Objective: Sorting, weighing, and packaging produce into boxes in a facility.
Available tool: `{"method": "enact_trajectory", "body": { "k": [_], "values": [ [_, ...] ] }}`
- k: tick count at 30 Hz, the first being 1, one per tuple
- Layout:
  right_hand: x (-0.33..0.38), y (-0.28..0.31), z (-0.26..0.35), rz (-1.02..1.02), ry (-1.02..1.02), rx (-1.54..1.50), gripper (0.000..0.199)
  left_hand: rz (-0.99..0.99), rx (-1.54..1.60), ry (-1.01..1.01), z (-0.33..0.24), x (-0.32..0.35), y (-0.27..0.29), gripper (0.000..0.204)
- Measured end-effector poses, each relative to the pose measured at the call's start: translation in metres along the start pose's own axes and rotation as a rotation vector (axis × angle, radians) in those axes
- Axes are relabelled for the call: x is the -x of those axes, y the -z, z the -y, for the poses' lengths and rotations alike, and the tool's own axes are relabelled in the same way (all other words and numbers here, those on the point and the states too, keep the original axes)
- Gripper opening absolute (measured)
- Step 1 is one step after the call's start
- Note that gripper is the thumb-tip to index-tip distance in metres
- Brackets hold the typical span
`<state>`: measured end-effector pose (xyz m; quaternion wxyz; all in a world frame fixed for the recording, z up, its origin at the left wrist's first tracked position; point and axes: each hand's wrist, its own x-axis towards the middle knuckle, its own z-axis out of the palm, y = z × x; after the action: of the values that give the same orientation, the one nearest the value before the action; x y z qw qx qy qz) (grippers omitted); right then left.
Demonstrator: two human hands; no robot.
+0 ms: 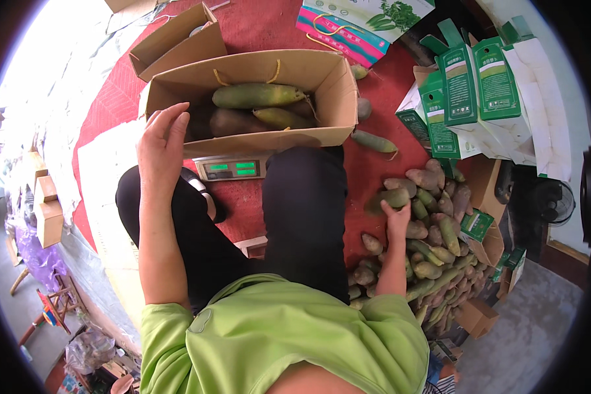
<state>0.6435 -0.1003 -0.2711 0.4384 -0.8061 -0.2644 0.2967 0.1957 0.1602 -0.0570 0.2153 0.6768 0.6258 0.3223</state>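
Observation:
An open cardboard box (249, 65) with yellow cord handles sits on a scale (227, 168) with lit green displays. Inside it lie a long green radish (256, 96) and several more radishes, some brownish. At the box's near left corner is my left hand (162, 141), fingers stretched and thumb apart, holding nothing; whether it touches the cardboard I cannot tell. Off to the right, my right hand (398, 220) is closed round a green radish (394, 197) at the upper edge of a radish pile (433, 256). The left end of that radish is blurred.
Green-and-white cartons (479, 85) stand at the far right. Another cardboard box (177, 43) is behind the open one, and a printed gift box (368, 23) lies at the back. A loose radish (374, 142) rests on the red mat (243, 217) right of the box.

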Motion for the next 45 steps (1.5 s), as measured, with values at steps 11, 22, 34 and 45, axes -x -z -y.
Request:
{"method": "enact_trajectory", "body": {
  "k": [11,22,34,45],
  "values": [
    [0.002,0.004,0.268,-0.155,0.634,-0.498,0.066,-0.011,0.119,-0.006,0.007,0.002,0.003,0.021],
    [-0.019,-0.118,0.289,0.300,0.444,-0.396,0.045,-0.041,0.120,-0.024,0.010,-0.005,0.005,0.020],
    [-0.054,-0.093,0.265,0.194,0.520,0.298,0.028,-0.231,0.025,0.032,0.024,-0.015,0.042,0.022],
    [-0.076,-0.138,0.316,0.362,0.393,0.900,0.048,0.307,-0.628,0.283,0.064,-0.060,0.031,0.046]
  ]
}}
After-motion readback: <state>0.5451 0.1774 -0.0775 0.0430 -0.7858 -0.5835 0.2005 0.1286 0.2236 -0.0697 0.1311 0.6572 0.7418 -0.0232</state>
